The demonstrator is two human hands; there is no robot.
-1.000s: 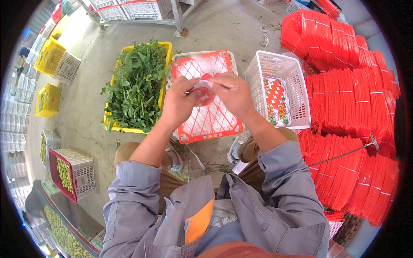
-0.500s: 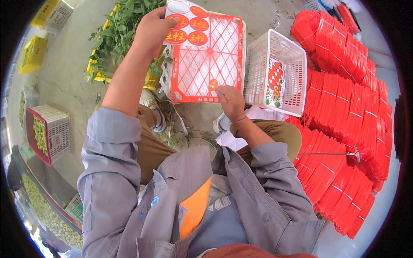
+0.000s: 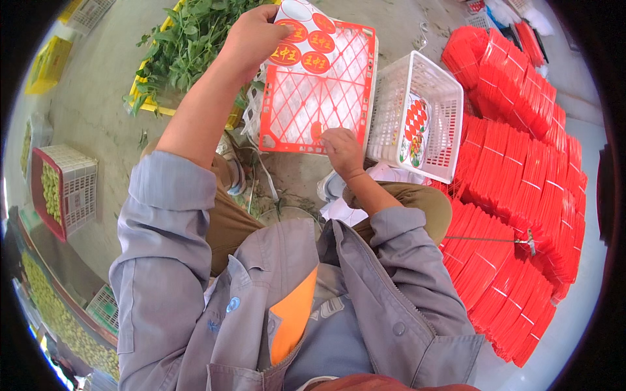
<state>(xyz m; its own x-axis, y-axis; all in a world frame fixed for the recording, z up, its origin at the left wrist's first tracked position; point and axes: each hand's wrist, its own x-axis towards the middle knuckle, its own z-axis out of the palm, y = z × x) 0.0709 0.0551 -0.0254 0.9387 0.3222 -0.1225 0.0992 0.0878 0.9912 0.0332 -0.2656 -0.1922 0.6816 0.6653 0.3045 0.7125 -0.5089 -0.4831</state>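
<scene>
A white sheet of red oval stickers with yellow lettering (image 3: 302,47) is gripped by my left hand (image 3: 255,40), thumb on top. The sheet lies over the far left part of a red lattice lid (image 3: 279,107), which has white showing through its openings and a pale rim along its right side. Close to the lid's near edge, my right hand (image 3: 344,154) has its fingers drawn together at a single red oval sticker (image 3: 317,130). Whether that sticker is stuck to the lid cannot be made out.
Right of the lid stands a white plastic basket (image 3: 385,124) with printed sticker sheets (image 3: 415,124) inside. Bundled red strips (image 3: 521,169) are stacked farther right. Green leafy stems (image 3: 186,49) fill a yellow crate at the far left; a crate of green fruit (image 3: 78,186) stands at left.
My left hand and the sticker sheet have shifted right and tilted. My right hand has moved slightly left and nearer to me, with the small oval sticker shifting left too.
</scene>
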